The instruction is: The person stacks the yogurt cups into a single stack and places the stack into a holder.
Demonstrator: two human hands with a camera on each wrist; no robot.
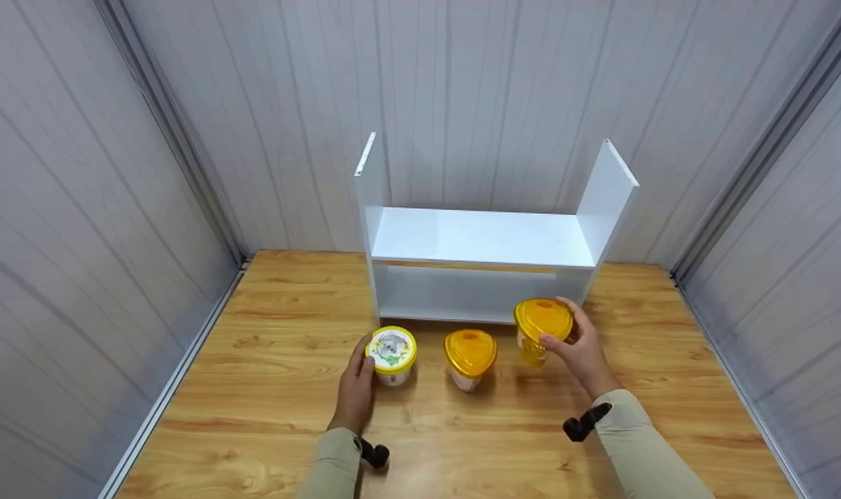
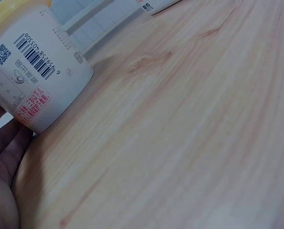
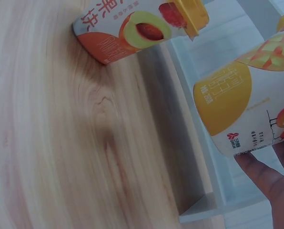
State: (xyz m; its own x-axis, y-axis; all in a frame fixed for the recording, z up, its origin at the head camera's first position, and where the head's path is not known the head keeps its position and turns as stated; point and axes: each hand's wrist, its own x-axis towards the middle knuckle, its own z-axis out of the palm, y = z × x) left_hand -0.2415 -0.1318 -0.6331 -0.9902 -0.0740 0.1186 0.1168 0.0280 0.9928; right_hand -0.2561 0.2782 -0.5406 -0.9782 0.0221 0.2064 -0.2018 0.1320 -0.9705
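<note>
A round white tub (image 1: 392, 353) with a yellow-rimmed, leaf-printed lid stands upright on the table. My left hand (image 1: 356, 383) grips its left side, thumb towards the front; the left wrist view shows a barcode on the tub (image 2: 46, 67). On the right, my right hand (image 1: 586, 352) holds a yellow-lidded fruit cup (image 1: 543, 320) above the table, close to the shelf's front. Mango pictures cover this cup (image 3: 242, 95) in the right wrist view. Between the hands stands another fruit cup (image 1: 470, 353) with a rounded-triangular yellow lid, its side (image 3: 127, 31) printed with peach.
Behind the cups, a white two-level shelf (image 1: 482, 239) with tall side panels stands on the wooden table (image 1: 288, 360). Pale panelled walls (image 1: 455, 90) enclose the table at the back and both sides.
</note>
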